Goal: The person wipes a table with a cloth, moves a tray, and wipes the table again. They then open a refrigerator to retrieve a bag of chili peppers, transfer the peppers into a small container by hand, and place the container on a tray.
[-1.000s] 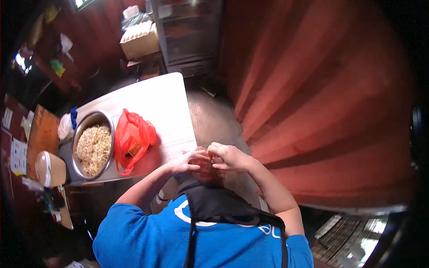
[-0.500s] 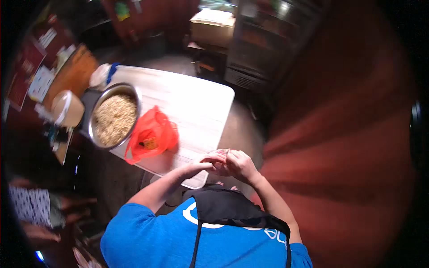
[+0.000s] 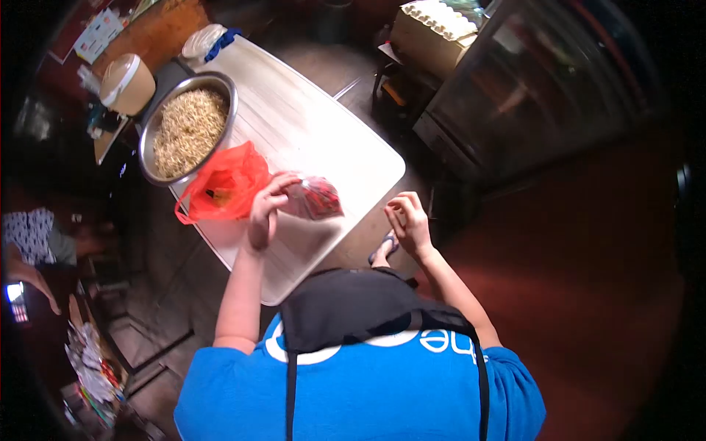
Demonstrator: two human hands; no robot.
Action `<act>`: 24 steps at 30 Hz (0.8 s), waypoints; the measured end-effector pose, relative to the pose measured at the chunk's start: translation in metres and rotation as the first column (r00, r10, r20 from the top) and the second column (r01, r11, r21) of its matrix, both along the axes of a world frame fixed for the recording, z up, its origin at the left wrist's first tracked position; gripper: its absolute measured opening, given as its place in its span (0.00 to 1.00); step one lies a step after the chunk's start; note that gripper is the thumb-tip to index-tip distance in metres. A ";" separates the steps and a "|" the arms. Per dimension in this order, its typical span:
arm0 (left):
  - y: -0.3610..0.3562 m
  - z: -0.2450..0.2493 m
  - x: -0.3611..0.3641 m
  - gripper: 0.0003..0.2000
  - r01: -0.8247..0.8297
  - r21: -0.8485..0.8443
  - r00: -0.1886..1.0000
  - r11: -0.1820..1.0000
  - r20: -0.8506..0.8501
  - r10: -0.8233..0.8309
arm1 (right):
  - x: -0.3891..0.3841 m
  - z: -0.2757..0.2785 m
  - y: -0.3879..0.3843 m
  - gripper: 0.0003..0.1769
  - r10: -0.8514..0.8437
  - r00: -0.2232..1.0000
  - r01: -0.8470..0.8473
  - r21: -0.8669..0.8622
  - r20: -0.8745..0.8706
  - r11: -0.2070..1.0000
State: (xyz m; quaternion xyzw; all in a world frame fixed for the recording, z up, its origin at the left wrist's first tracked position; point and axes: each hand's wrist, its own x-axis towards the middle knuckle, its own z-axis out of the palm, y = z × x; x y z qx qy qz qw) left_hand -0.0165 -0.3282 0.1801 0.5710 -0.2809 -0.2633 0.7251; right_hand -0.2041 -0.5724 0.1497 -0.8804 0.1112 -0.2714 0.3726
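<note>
My left hand (image 3: 266, 209) is over the white table with its fingers at the top of a clear plastic bag (image 3: 318, 198) with red contents, pinching it. Just left of that hand lies a thin red carrier bag (image 3: 234, 176), its mouth open and something yellowish inside. My right hand (image 3: 409, 222) is off the table's right edge, apart from the bag, with its fingers curled in; whether anything small is in them is hidden. Beyond the carrier bag stands a wide metal bowl (image 3: 231, 99) filled with pale sprouts or grains.
The white table (image 3: 323, 110) runs away to the upper left. A lidded beige tub (image 3: 126, 84) stands beyond the bowl. A box topped with egg trays (image 3: 430, 37) and a glass-fronted cabinet (image 3: 529, 81) are at the upper right. Another person's hand (image 3: 33, 275) shows at the left, near a lit phone (image 3: 16, 301).
My hands were together at the table's near edge; now they are apart. The left has moved out over the table with the clear bag, the right away to the right. The view has turned.
</note>
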 end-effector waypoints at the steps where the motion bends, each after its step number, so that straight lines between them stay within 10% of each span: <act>1: -0.010 -0.020 0.002 0.21 -0.104 0.103 0.994 0.989 -0.009 0.105 | -0.003 -0.017 -0.027 0.06 0.009 0.998 -0.007 0.029 -0.061 1.000; 7: -0.076 -0.129 0.022 0.14 -0.629 0.289 0.778 0.722 0.229 0.586 | 0.028 -0.009 -0.194 0.05 0.130 0.976 -0.122 0.052 -0.178 0.991; 9: -0.103 -0.101 0.023 0.20 -0.739 0.401 0.665 0.541 0.566 0.488 | 0.059 0.003 -0.241 0.05 0.140 0.982 -0.140 0.007 -0.126 0.990; 10: -0.107 -0.101 0.032 0.29 -0.803 0.420 0.529 0.422 0.828 0.183 | 0.078 0.007 -0.263 0.05 0.147 0.985 -0.152 -0.055 -0.086 0.987; 17: -0.155 -0.101 0.059 0.34 -0.513 0.841 0.855 -0.174 0.517 -0.022 | 0.204 0.033 -0.372 0.11 0.318 0.933 -0.344 -0.156 -0.168 0.926; 24: -0.166 -0.137 0.074 0.35 -0.620 0.774 0.784 -0.129 0.614 -0.089 | 0.217 0.025 -0.480 0.11 0.174 0.912 -0.256 -0.185 -0.373 0.949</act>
